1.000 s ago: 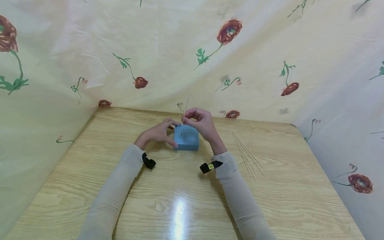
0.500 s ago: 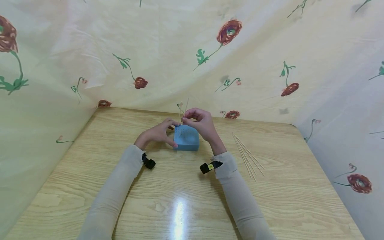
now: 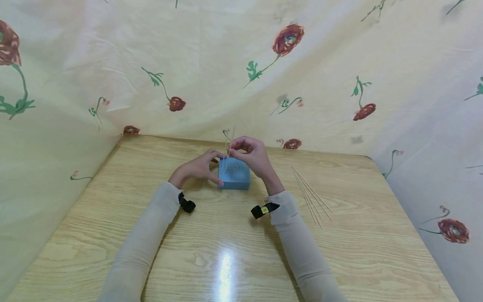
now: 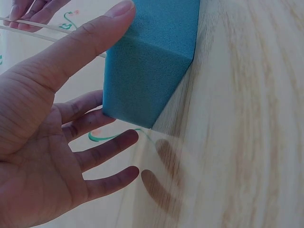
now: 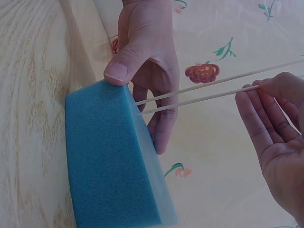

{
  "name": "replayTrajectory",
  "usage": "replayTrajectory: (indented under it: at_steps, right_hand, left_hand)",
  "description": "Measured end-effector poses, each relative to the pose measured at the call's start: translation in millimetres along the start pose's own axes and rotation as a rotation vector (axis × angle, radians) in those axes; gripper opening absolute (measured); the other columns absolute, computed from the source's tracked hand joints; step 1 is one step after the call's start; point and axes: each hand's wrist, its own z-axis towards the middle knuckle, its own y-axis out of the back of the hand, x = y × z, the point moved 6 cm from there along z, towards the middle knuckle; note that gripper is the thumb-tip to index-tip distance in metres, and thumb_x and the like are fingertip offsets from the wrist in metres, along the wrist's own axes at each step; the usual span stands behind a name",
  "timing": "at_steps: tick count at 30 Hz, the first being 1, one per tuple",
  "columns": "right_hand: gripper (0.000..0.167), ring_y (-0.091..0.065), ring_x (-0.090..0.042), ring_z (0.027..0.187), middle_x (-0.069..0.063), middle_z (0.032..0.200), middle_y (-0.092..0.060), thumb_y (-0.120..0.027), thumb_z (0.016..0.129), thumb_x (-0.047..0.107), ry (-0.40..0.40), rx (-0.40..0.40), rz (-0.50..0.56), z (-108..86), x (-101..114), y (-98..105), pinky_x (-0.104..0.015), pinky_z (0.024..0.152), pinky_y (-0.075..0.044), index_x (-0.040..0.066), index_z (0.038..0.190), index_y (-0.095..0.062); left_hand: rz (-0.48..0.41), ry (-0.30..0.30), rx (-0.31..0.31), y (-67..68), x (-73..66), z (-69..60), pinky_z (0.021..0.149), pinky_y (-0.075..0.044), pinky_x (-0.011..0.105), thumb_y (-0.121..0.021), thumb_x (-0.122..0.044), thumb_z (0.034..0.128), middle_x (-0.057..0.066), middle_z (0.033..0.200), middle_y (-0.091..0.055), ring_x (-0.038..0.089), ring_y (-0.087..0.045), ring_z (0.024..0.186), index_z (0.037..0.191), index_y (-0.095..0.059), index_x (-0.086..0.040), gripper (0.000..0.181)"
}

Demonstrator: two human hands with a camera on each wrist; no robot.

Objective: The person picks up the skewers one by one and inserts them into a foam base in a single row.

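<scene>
The blue foam block (image 3: 236,185), its top dotted with small holes, sits on the table. My left hand (image 3: 196,167) holds its left side, with the thumb on the near corner (image 4: 116,19) and other fingers spread behind. One thin stick (image 5: 213,83) stands in the block's top. Just beside it, my right hand (image 3: 254,157) pinches a second stick (image 5: 199,99) between thumb and fingertips. In the right wrist view this stick's lower tip meets the holed face close to the first; whether it is inside a hole I cannot tell.
Several loose sticks (image 3: 310,195) lie fanned out on the wooden table (image 3: 362,235), right of the right forearm. A flowered cloth (image 3: 211,63) hangs behind the table and along both sides. Black straps with small cameras are on both wrists.
The pinched stick has shifted slightly left and down and stands a little more upright, and my right fingertips moved slightly with it. The left hand and the block have stayed in place.
</scene>
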Motion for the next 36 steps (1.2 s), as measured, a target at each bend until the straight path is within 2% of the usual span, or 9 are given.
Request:
replayTrajectory:
  at_steps: [6, 17, 25, 29, 36]
  right_hand:
    - [0.011, -0.071, -0.013, 0.081, -0.008, 0.092, -0.07, -0.068, 0.093, -0.005, 0.007, 0.005, -0.008, -0.1, 0.3, 0.1, -0.031, 0.079, -0.063, -0.012, 0.101, -0.066]
    - [0.01, -0.071, -0.014, 0.082, -0.014, 0.094, -0.07, -0.07, 0.092, -0.005, 0.011, 0.007, -0.029, -0.4, 0.1, -0.5, -0.031, 0.079, -0.063, -0.011, 0.099, -0.067]
    - [0.011, -0.071, -0.013, 0.082, -0.026, 0.097, -0.068, -0.068, 0.092, -0.007, 0.004, 0.017, -0.024, -0.7, 0.8, -2.0, -0.03, 0.078, -0.063, -0.014, 0.101, -0.067]
    - [0.011, -0.071, -0.013, 0.081, -0.022, 0.095, -0.069, -0.069, 0.093, -0.004, 0.001, 0.02, -0.025, -0.6, 0.2, -1.7, -0.031, 0.078, -0.063, -0.012, 0.1, -0.067]
    - [0.008, -0.071, -0.014, 0.081, -0.008, 0.091, -0.071, -0.07, 0.093, -0.002, 0.009, 0.026, -0.04, 0.1, -1.3, -0.9, -0.033, 0.079, -0.063, -0.008, 0.099, -0.068]
  left_hand:
    - [0.014, 0.002, 0.001, -0.1, 0.1, -0.3, 0.12, -0.036, 0.05, -0.092, -0.02, 0.0758, 0.014, 0.147, -0.036, 0.039, -0.039, 0.142, 0.151, -0.041, -0.005, 0.093]
    - [0.013, 0.042, 0.006, 0.1, 1.0, -1.1, 0.12, -0.036, 0.05, -0.093, -0.024, 0.0754, 0.012, 0.148, -0.036, 0.038, -0.038, 0.143, 0.151, -0.041, -0.009, 0.093]
    - [0.013, 0.048, 0.004, -0.2, 1.4, -0.9, 0.12, -0.036, 0.05, -0.093, -0.023, 0.0747, 0.01, 0.148, -0.036, 0.037, -0.037, 0.143, 0.152, -0.041, -0.011, 0.094]
    - [0.012, 0.048, 0.006, -0.3, 1.5, -0.7, 0.12, -0.036, 0.051, -0.093, -0.024, 0.0748, 0.01, 0.148, -0.036, 0.038, -0.037, 0.143, 0.152, -0.041, -0.011, 0.094]
    - [0.014, 0.033, 0.001, -0.1, 1.6, -0.3, 0.12, -0.035, 0.052, -0.093, -0.023, 0.0753, 0.012, 0.148, -0.036, 0.039, -0.037, 0.143, 0.152, -0.041, -0.01, 0.093]
